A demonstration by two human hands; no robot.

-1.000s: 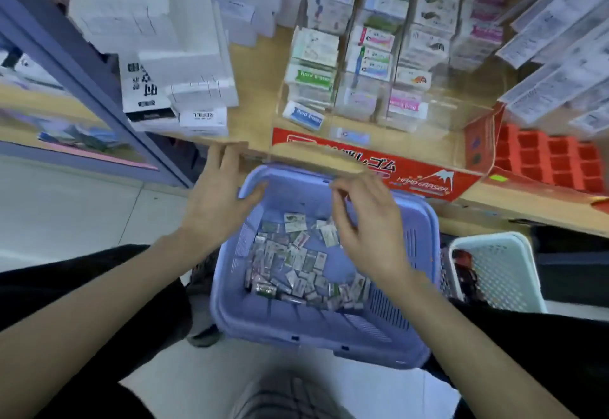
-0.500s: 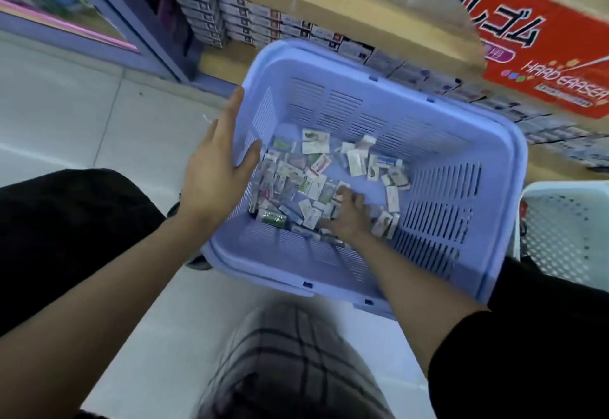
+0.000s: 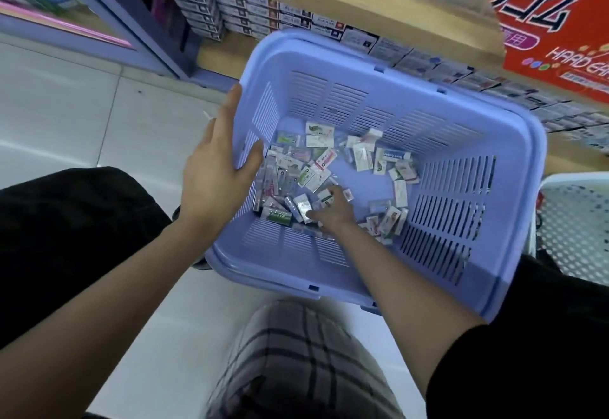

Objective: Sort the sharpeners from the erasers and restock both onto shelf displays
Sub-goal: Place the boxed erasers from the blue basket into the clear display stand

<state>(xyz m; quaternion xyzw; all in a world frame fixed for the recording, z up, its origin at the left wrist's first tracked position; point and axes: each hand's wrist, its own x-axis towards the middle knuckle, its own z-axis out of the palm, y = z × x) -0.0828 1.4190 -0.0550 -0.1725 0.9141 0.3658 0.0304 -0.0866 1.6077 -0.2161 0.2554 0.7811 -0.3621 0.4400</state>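
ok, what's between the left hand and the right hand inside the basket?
Head view: small packets fill the gap, piled on the basket floor. The left hand holds the left wall; the right hand is down in the pile.

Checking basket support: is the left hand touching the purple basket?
Touching. Head view: left hand holds the purple basket at its left rim, thumb inside.
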